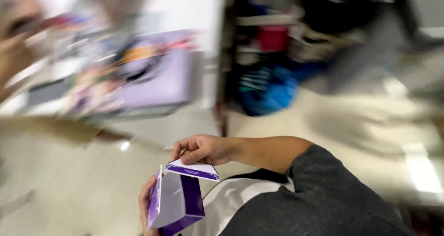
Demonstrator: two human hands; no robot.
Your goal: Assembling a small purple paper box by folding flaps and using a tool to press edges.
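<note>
Left hand (147, 203) grips purple carton (178, 203); right hand (201, 149) fingers pinch its open flap (194, 170); inside hidden.

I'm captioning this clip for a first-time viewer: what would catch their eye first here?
Low in the middle, a small purple and white carton sits open in the left hand, while the right hand pinches its top flap. Behind, at upper left, a blurred stack of lilac boxes stands out; a bright blue bundle lies on the pale floor at centre.
</note>
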